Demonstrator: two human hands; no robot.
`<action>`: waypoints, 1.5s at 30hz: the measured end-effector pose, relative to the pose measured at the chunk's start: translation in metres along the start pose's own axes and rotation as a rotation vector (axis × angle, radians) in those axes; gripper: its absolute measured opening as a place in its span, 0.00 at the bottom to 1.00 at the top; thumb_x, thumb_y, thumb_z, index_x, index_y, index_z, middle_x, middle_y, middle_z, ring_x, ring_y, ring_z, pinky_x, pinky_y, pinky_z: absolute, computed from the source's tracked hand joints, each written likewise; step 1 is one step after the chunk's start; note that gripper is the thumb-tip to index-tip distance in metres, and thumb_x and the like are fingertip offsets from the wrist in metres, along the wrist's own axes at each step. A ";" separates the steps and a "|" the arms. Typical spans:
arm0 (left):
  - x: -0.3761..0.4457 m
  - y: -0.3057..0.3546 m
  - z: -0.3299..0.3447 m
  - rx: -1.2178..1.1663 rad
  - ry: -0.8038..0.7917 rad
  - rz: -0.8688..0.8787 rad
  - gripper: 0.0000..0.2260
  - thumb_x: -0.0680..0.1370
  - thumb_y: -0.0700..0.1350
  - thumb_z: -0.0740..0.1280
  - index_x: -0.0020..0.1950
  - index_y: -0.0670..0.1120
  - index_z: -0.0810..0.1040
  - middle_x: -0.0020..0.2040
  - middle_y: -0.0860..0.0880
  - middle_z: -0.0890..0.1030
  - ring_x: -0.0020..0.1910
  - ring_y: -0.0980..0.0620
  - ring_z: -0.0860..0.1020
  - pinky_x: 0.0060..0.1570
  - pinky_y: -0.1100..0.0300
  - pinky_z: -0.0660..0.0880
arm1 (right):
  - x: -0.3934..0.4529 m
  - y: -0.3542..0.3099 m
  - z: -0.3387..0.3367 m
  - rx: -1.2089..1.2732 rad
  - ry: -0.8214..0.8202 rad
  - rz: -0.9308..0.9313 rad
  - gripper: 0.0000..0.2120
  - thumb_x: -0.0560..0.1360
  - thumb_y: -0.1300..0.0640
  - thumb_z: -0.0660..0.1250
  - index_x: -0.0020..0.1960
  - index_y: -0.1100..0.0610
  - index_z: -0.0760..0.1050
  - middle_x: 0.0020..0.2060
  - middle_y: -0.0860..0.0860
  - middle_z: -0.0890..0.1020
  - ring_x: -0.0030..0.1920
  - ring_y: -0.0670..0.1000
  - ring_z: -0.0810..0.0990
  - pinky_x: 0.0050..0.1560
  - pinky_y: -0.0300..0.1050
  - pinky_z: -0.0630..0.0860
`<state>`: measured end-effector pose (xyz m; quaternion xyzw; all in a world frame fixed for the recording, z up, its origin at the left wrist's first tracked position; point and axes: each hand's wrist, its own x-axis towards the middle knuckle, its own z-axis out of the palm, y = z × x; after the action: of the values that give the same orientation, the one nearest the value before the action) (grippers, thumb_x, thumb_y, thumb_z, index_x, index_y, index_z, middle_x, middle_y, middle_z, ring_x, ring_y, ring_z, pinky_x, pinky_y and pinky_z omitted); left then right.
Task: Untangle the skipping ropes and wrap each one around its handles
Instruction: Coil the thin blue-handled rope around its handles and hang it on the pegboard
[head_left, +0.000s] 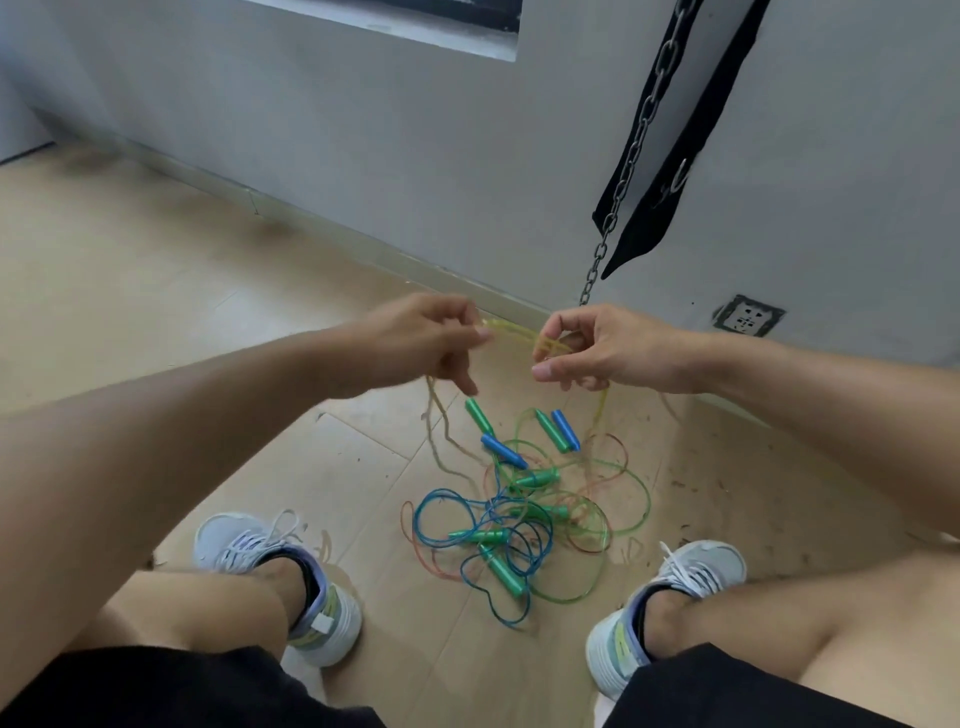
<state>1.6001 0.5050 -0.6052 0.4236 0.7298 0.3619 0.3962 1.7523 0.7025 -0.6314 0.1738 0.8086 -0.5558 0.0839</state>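
The left hand (431, 338) and right hand (587, 345) each pinch the yellow rope (511, 332), fingers curled, lifting it to pull it free. The other skipping ropes (519, 514) lie tangled on the floor (156, 270) between the shoes (270, 566)

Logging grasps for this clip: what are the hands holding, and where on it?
Both the left hand and right hand pinch the yellow skipping rope along its cord, not at a handle.

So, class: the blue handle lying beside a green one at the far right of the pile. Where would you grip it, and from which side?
Probably grip the blue handle across its middle, coming from above and from its right. It lies flat on the floor, and the green handle presses against its left, so the right side is freer for the fingers.
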 end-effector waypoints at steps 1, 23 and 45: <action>0.001 -0.003 -0.008 -0.002 0.085 0.000 0.09 0.83 0.47 0.64 0.45 0.44 0.74 0.40 0.40 0.82 0.44 0.45 0.85 0.58 0.45 0.76 | 0.001 0.009 -0.005 -0.051 0.006 0.036 0.16 0.69 0.50 0.77 0.50 0.59 0.79 0.32 0.50 0.80 0.32 0.49 0.72 0.34 0.41 0.70; 0.012 0.009 0.013 0.258 0.014 0.089 0.19 0.79 0.65 0.60 0.53 0.53 0.83 0.46 0.56 0.86 0.50 0.53 0.82 0.57 0.49 0.77 | -0.001 -0.033 0.017 0.033 0.042 -0.161 0.11 0.80 0.50 0.67 0.44 0.54 0.84 0.30 0.51 0.75 0.29 0.49 0.68 0.32 0.41 0.67; 0.014 -0.065 -0.078 0.317 0.732 -0.256 0.13 0.81 0.56 0.64 0.55 0.47 0.80 0.55 0.45 0.82 0.56 0.43 0.78 0.56 0.50 0.76 | 0.000 0.018 -0.005 -0.018 -0.047 0.255 0.15 0.82 0.49 0.64 0.52 0.61 0.81 0.34 0.53 0.78 0.34 0.52 0.77 0.42 0.48 0.80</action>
<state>1.5050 0.4775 -0.6323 0.2283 0.9159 0.3197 0.0825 1.7595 0.7131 -0.6455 0.2615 0.7828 -0.5372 0.1741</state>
